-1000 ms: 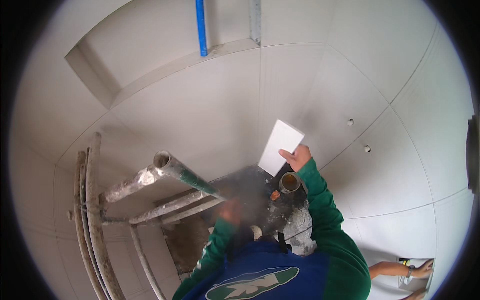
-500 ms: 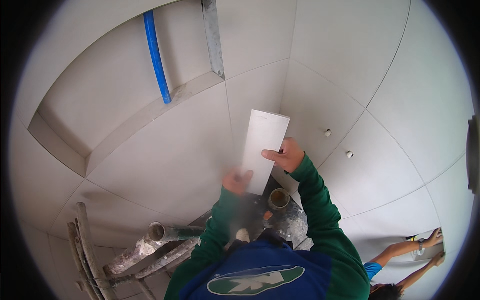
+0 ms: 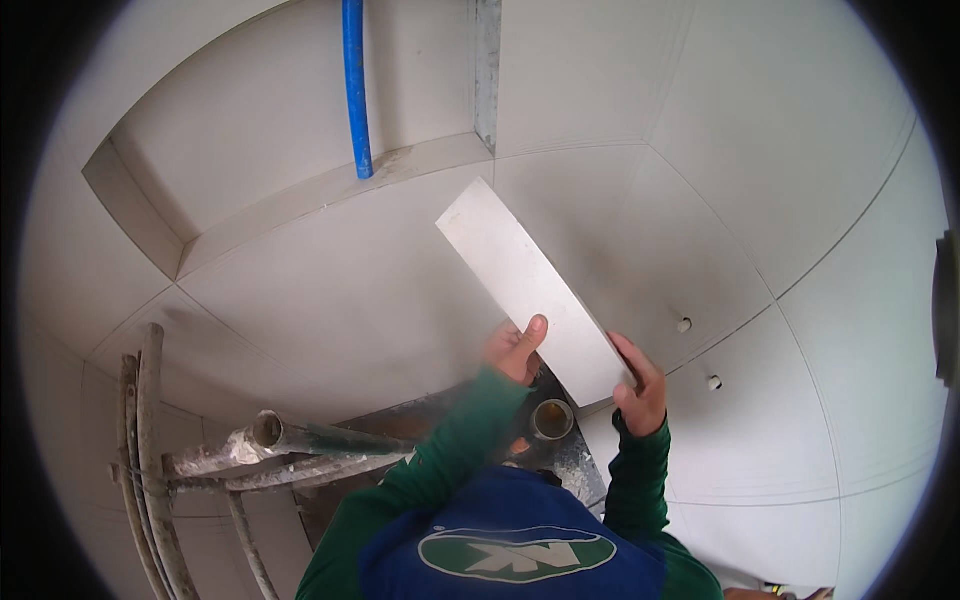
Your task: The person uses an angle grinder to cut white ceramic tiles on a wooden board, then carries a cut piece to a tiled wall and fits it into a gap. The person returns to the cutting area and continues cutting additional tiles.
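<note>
A long white tile strip (image 3: 535, 290) is held up in front of me, tilted with its far end toward the left. My left hand (image 3: 518, 350) grips its left long edge, thumb on the upper face and fingers underneath. At the near right end, my right hand (image 3: 640, 390) is closed round the edge and corner, its thumb resting by the end. Below the strip stands a small round container (image 3: 552, 419) with brownish contents on a dirty dark board (image 3: 430, 405).
Light tiled walls surround me, with a recessed niche (image 3: 290, 200) at upper left. A blue pipe (image 3: 356, 90) hangs in it. Two small white pipe stubs (image 3: 685, 325) poke from the right wall. Dirty scaffold poles (image 3: 150, 440) stand lower left. Part of another person shows at lower right.
The strip has turned so its far end leans left. My right hand moved from its middle down to the near right end; my left hand now grips its left edge. The view has shifted.
</note>
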The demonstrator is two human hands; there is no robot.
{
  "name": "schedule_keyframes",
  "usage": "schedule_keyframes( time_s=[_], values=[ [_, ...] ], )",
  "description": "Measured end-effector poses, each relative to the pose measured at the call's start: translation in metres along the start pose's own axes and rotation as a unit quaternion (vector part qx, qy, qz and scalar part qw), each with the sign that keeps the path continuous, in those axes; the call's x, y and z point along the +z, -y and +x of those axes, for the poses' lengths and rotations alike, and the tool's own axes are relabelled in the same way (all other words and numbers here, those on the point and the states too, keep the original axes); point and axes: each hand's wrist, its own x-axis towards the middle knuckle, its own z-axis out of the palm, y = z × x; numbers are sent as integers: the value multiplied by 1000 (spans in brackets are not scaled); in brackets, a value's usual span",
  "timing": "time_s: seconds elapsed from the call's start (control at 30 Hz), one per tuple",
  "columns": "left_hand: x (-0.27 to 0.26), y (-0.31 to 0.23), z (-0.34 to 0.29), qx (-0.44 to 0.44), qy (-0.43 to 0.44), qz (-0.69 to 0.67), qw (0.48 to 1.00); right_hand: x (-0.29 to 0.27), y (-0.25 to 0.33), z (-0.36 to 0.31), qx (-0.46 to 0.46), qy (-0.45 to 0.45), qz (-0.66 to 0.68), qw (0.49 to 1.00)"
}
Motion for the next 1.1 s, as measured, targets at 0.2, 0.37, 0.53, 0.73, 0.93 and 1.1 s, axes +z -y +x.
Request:
schedule_keyframes(
  time_s=[0.2,0.37,0.53,0.73,0.93,1.1],
  values=[
    [31,21,19,10,-10,-27,1000,15,15,-3,83,-270,37,958],
    [27,6,32,-57,47,190,979,-29,65,51,-10,-223,-26,974],
    [2,-1,1,36,-1,493,870,-61,99,103,-2,-79,-205,975],
    [11,-14,24,405,-8,584,704,-54,93,149,-32,82,-346,934],
    [-1,-5,89,125,65,433,890,-39,77,186,-40,159,-316,934],
    [-19,-18,103,103,52,298,948,-38,59,183,84,108,79,987]
  ],
)
